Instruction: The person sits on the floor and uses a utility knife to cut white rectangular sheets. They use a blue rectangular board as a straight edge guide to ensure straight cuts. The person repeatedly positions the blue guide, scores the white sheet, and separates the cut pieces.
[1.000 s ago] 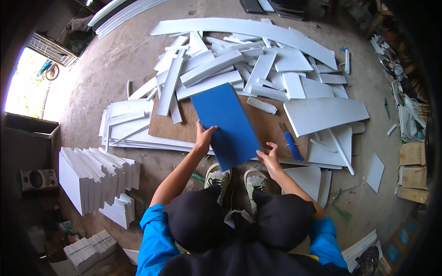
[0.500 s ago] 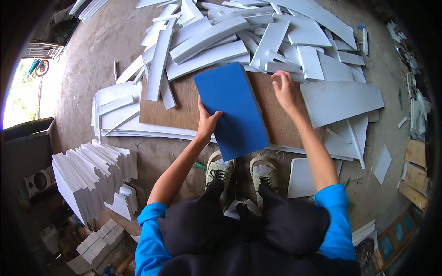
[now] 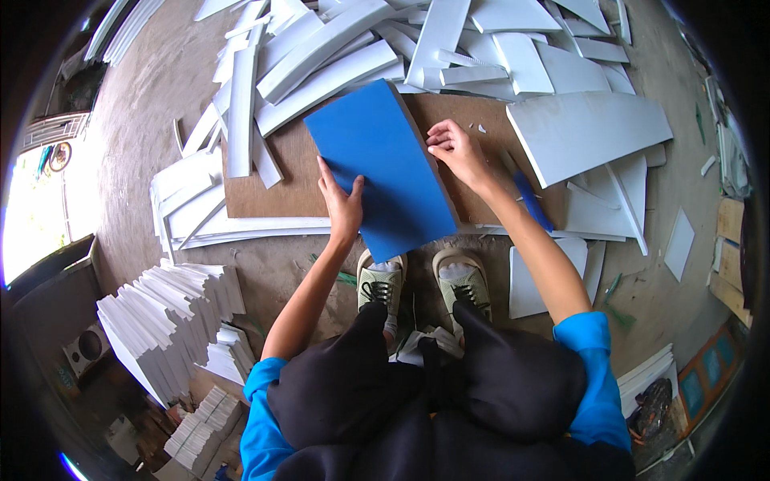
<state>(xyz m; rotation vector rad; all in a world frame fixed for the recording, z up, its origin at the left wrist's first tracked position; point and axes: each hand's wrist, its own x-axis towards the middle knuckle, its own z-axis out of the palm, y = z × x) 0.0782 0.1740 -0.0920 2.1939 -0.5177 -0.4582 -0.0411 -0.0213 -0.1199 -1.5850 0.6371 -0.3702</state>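
Blue slab: one, flat, four-sided, lying aslant on a brown board, its near end reaching past the board's near edge toward the shoes. Right side shows a thin, dull brownish edge.

Handling, as judged: stiff, moderate in weight at most; face smooth, perhaps slippery under a flat palm; corners likely the part to chip. Best hold: both long edges, about mid-length, thumbs on top.

Hands: two, bare. Left hand lies spread at the left edge, thumb on the face, fingers along the side; whether they curl beneath cannot be told. Right hand is part-curled just beside the right edge, fingers loosely bent, nothing seen in it.

Surface: brown board, wood-like, laid on white sheets. To its right, a blue-handled knife and a broad white panel overlapping the board's end. Far side: heaped white offcuts, long strips mostly.

Room: grey floor, dusty. Near left, a white stack, smaller bundle nearer, speaker in shade. Far left, bright doorway with a wheel. Right, cartons.
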